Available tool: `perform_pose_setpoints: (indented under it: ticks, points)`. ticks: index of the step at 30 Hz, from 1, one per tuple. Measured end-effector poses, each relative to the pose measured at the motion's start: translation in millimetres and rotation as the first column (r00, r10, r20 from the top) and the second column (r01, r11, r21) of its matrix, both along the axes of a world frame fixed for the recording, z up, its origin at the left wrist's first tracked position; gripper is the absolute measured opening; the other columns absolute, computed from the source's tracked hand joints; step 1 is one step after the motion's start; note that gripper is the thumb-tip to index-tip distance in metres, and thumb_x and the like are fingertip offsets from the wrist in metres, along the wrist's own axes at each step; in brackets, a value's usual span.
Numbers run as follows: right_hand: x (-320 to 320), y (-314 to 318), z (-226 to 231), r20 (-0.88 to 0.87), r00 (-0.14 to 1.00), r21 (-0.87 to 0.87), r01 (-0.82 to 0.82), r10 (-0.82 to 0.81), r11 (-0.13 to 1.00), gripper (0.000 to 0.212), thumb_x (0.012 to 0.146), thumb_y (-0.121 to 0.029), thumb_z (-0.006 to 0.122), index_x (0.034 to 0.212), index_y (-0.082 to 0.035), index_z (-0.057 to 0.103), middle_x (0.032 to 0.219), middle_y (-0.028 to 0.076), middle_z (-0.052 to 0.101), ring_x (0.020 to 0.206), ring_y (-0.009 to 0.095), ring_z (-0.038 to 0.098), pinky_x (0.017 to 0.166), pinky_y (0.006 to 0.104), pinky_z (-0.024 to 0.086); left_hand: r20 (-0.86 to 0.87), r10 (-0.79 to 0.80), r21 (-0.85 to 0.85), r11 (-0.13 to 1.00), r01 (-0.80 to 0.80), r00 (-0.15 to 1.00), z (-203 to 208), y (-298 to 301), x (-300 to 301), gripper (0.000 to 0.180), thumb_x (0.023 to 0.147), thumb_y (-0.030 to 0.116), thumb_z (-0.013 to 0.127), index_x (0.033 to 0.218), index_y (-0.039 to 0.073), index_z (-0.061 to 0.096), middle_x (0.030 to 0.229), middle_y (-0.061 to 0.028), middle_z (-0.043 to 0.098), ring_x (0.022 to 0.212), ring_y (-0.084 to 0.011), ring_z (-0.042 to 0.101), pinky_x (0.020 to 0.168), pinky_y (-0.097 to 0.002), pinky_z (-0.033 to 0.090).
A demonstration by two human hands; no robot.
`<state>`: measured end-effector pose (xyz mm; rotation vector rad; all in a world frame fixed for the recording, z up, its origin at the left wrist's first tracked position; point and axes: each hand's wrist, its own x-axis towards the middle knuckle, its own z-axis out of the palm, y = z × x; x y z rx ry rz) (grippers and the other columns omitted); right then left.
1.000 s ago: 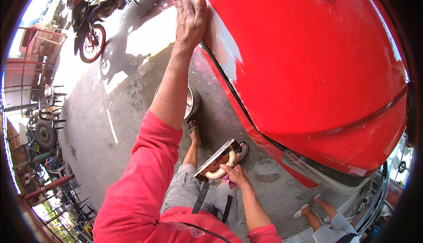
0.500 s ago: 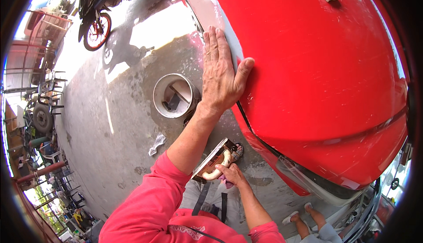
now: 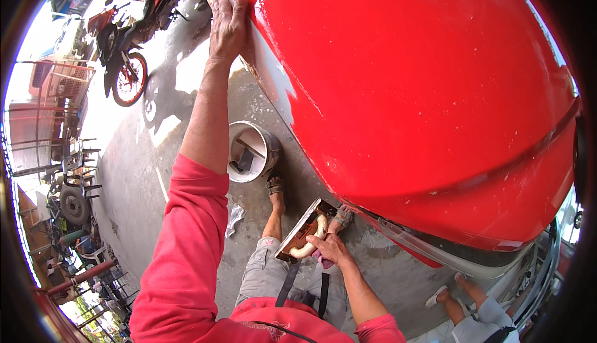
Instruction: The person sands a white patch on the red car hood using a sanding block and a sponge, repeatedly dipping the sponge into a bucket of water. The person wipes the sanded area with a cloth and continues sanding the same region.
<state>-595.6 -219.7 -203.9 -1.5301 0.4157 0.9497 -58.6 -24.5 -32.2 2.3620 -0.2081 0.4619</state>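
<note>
Head view: near the person's lap, the right hand (image 3: 334, 250) is gripping a long flat tool (image 3: 321, 225) by its cream, curved handle, its fingers closing around the grip and a purple scrap, perhaps a cloth (image 3: 323, 260), hanging just below. Farther out, the left arm is reaching forward, and the left hand (image 3: 227, 31) is pressing flat on the edge of a glossy red car panel (image 3: 404, 100), its fingers lying straight and near one another. Beside that hand, a dull grey patch (image 3: 272, 73) is running along the panel's edge. On the floor, a whitish bucket (image 3: 272, 147) is standing near the feet, and a crumpled pale wrapper (image 3: 234, 219) is lying close by. Another person's legs (image 3: 451, 309) are showing at lower right. Beyond, a motorcycle (image 3: 112, 38) is standing in sunlight.
</note>
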Motion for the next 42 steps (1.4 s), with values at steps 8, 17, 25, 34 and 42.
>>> perform_pose_setpoints:
  ticks: [8, 17, 25, 34, 42]
  points:
    - [-8, 11, -13, -0.039, 0.999, -0.012, 0.034, -0.034, 0.999, 0.07, 0.094, -0.068, 0.068, 0.099, 0.001, 0.081, 0.085, 0.018, 0.079, 0.085, 0.028, 0.077, 0.084, 0.0406, 0.058, 0.225, -0.373, 0.124, 0.927, 0.353, 0.9, -15, -47, -151, 0.071, 0.112, 0.044, 0.046, 0.169, 0.002, 0.036, 0.177, -0.0193, 0.032, 0.167, -0.037, 0.022, 0.135, -0.0503, 0.013]
    - [23, 19, 25, -0.116, 0.993, -0.051, -0.019, 0.013, 0.999, 0.055, 0.095, -0.056, 0.074, 0.097, -0.002, 0.084, 0.085, 0.01, 0.081, 0.079, 0.016, 0.075, 0.078, 0.0347, 0.058, 0.029, -0.411, 0.136, 0.905, 0.403, 0.911, -47, -52, -271, 0.09, 0.11, 0.066, 0.038, 0.169, -0.001, 0.032, 0.177, -0.0231, 0.027, 0.167, -0.0407, 0.018, 0.135, -0.0526, 0.011]
    - [29, 30, 41, -0.198, 0.977, -0.089, -0.103, 0.084, 0.991, 0.059, 0.095, -0.057, 0.075, 0.096, 0.001, 0.084, 0.085, 0.009, 0.081, 0.08, 0.016, 0.075, 0.076, 0.0343, 0.058, 0.174, -0.256, 0.102, 0.965, 0.241, 0.951, -34, -27, -166, 0.068, 0.112, 0.055, 0.047, 0.166, 0.014, 0.046, 0.175, -0.0073, 0.039, 0.167, -0.0307, 0.023, 0.135, -0.052, 0.017]
    - [35, 54, 34, -0.153, 0.978, -0.128, -0.162, 0.142, 0.978, 0.06, 0.096, -0.059, 0.072, 0.102, -0.001, 0.084, 0.088, 0.011, 0.082, 0.082, 0.017, 0.075, 0.079, 0.036, 0.058, 0.057, -0.325, 0.101, 0.943, 0.319, 0.944, -41, -15, -199, 0.072, 0.111, 0.056, 0.05, 0.166, 0.011, 0.045, 0.176, -0.0086, 0.038, 0.167, -0.0291, 0.022, 0.136, -0.0534, 0.01]
    - [57, 69, 38, -0.212, 0.951, -0.104, -0.253, 0.227, 0.962, 0.06, 0.096, -0.06, 0.071, 0.104, -0.002, 0.084, 0.09, 0.011, 0.082, 0.085, 0.018, 0.075, 0.082, 0.0359, 0.057, -0.013, -0.338, 0.092, 0.937, 0.337, 0.941, -36, -10, -222, 0.07, 0.112, 0.056, 0.046, 0.167, 0.012, 0.045, 0.177, -0.0072, 0.034, 0.168, -0.0343, 0.018, 0.135, -0.0565, 0.007]
